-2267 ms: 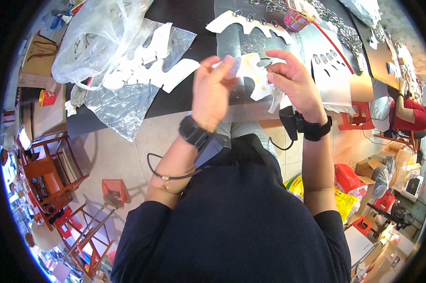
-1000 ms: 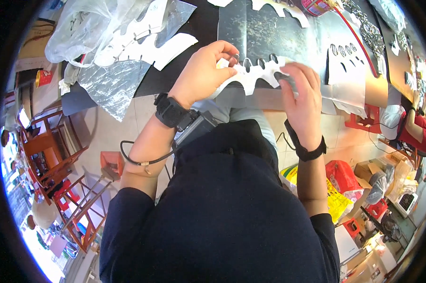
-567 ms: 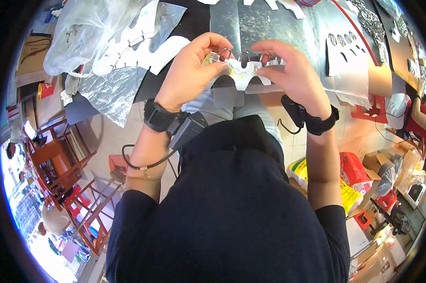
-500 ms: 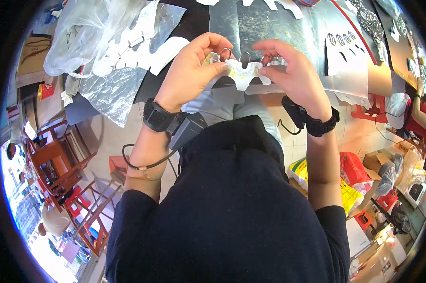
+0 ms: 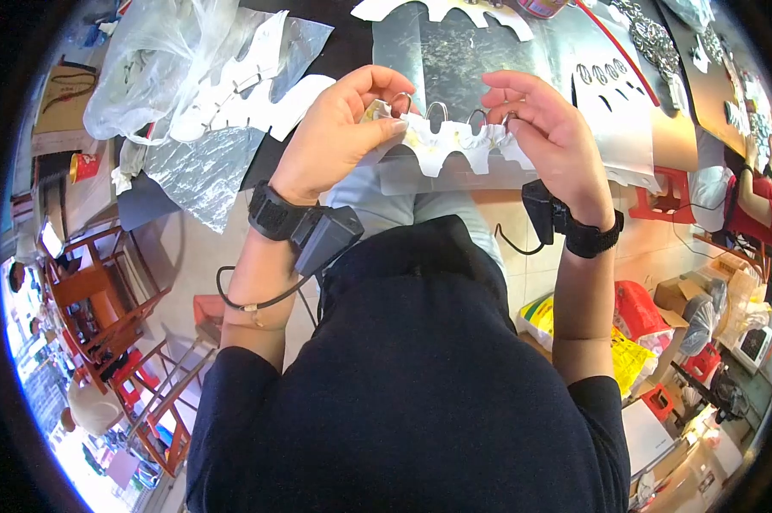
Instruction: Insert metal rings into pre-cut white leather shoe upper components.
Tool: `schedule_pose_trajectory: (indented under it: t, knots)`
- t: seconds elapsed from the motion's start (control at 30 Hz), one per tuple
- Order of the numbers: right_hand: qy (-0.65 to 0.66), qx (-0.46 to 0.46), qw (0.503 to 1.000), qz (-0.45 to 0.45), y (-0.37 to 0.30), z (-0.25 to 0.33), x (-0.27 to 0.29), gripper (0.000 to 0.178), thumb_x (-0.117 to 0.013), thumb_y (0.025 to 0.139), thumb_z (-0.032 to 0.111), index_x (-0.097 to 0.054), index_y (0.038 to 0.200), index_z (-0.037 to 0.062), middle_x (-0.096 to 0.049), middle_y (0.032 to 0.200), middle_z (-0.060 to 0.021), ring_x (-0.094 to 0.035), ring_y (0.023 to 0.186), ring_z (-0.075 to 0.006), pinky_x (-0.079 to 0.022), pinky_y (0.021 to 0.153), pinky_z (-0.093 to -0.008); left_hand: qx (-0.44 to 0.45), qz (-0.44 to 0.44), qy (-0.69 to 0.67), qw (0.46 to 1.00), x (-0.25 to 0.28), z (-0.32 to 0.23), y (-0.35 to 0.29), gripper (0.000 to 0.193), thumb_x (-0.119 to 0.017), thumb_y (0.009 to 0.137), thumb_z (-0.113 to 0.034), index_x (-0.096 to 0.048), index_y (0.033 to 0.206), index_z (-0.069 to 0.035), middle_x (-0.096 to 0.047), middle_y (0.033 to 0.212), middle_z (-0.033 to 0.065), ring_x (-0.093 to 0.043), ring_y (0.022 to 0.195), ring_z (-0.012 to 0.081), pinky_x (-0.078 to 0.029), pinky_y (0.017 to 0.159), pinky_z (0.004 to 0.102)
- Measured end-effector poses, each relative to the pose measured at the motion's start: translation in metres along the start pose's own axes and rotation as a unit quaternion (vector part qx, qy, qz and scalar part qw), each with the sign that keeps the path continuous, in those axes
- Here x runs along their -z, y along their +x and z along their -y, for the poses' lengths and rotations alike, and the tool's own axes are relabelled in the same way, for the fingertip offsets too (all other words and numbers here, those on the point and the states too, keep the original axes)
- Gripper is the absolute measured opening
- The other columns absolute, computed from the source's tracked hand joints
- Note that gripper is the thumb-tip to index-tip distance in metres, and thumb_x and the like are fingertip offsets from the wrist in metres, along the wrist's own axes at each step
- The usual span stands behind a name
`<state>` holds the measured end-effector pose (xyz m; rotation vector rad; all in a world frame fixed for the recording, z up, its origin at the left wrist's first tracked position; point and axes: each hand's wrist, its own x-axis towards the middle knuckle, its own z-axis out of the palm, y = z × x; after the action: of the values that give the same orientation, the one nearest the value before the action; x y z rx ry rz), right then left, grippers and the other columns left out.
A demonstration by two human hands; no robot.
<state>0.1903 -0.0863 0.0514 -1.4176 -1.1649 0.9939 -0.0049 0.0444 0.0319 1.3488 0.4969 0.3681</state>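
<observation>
In the head view, the left hand [image 5: 324, 135] and right hand [image 5: 559, 141] pinch the scalloped white strip [image 5: 433, 156] near its two ends, over the near edge of the table [image 5: 352, 53], with metal rings [image 5: 438, 103] already standing along its far side, though whether any remains unfastened cannot be told.

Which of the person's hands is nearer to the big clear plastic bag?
Left. The left hand, gripping one end of the white scalloped piece, is right of the big clear plastic bag; the right hand, at the piece's other end, is farther right.
</observation>
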Motion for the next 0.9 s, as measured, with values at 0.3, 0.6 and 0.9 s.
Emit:
schedule_pose_trajectory:
  t: [0.3, 0.6, 0.9]
  knots:
    - [-0.006, 0.011, 1.000, 0.001, 0.000, 0.004, 0.007, 0.045, -0.033, 0.078, -0.011, -0.049, 0.117, 0.0040, -0.056, 0.097, -0.0082, -0.058, 0.086, -0.0123, -0.043, 0.073, -0.0211, 0.011, 0.031, 0.012, 0.999, 0.004, -0.005, 0.000, 0.033, -0.051, 0.079, 0.004, -0.048, 0.111, 0.000, -0.058, 0.100, 0.0077, -0.055, 0.095, 0.0122, -0.043, 0.086, 0.0248]
    - [-0.055, -0.037, 0.998, -0.021, 0.004, 0.001, 0.013, 0.033, -0.044, 0.083, -0.004, -0.050, 0.114, 0.0012, -0.056, 0.101, -0.0091, -0.057, 0.086, -0.0125, -0.043, 0.077, -0.0230, 0.005, 0.060, -0.049, 0.997, 0.007, -0.001, 0.004, 0.036, -0.052, 0.079, 0.004, -0.048, 0.114, 0.003, -0.059, 0.105, 0.0109, -0.057, 0.094, 0.0124, -0.046, 0.083, 0.0227]
    - [-0.346, 0.130, 0.929, -0.022, 0.015, -0.004, 0.006, 0.040, -0.060, 0.074, 0.002, -0.052, 0.113, 0.0046, -0.058, 0.101, -0.0111, -0.056, 0.094, -0.0224, -0.043, 0.082, -0.0321, 0.044, 0.006, -0.058, 0.997, 0.003, 0.016, 0.012, 0.026, -0.055, 0.079, 0.004, -0.053, 0.104, 0.002, -0.058, 0.094, 0.0053, -0.057, 0.084, 0.0097, -0.047, 0.076, 0.0217]
